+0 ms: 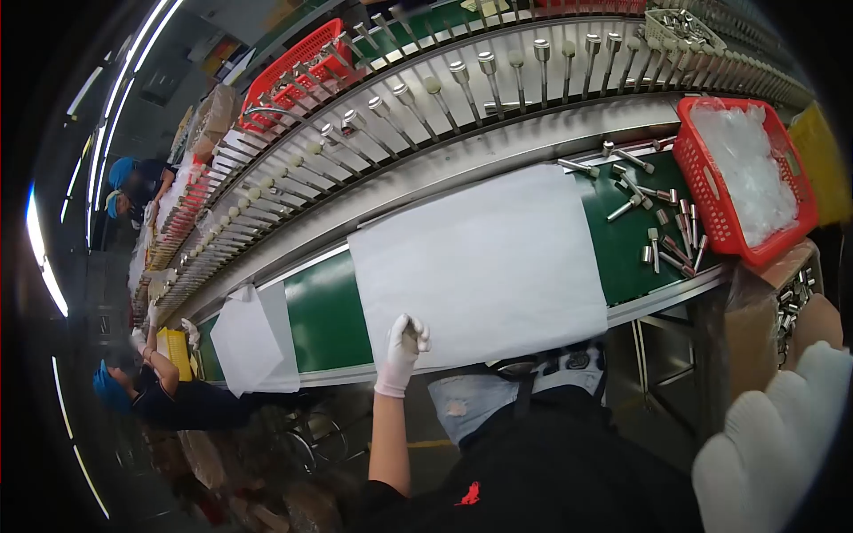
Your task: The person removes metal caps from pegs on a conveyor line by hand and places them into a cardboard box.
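Observation:
My left hand (404,354), in a white glove, is at the front edge of a large white sheet (480,262), its fingers curled inward with no object visible in them. The sheet lies across the green work surface (324,311). Close to the camera at the lower right is my right hand (773,449), also in a white glove, large and cut off by the view; its fingertips and anything in them cannot be made out. It is nearest to a box of metal parts (793,306). Loose metal parts (657,247) lie scattered right of the sheet.
A red basket (697,182) with clear plastic bags stands at the right. Behind the surface runs a curved rack (524,133) of upright metal parts. A smaller white sheet (249,342) lies to the left. Co-workers in blue caps (111,386) are at the far left.

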A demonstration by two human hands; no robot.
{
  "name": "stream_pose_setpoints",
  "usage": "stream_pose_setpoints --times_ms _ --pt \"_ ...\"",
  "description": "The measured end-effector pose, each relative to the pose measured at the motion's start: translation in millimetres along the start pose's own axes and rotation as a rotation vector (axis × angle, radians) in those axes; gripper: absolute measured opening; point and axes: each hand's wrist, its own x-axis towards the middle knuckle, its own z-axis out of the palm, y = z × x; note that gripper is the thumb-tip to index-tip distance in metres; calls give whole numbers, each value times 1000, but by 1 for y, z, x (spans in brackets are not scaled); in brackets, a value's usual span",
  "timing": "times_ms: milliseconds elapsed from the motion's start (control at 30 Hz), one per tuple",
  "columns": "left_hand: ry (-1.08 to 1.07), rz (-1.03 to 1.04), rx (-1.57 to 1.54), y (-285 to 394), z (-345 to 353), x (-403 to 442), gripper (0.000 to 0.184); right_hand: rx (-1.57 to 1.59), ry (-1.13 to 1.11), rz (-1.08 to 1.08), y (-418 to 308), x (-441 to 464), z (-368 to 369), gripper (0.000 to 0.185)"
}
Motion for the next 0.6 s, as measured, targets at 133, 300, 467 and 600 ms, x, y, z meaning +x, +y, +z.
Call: stream_pose_setpoints --times_ms 133,300,467,600 --pt "-102 139 506 54 11 47 39 113 -227 94 25 47 21 14" --pt "270 979 1300 196 104 103 31 39 4 417 137 195 111 33" --pt "204 928 2095 300 179 210 31 -102 424 729 239 352 137 27" --pt "151 798 2293 304 212 253 31 -369 85 859 274 393 120 24"
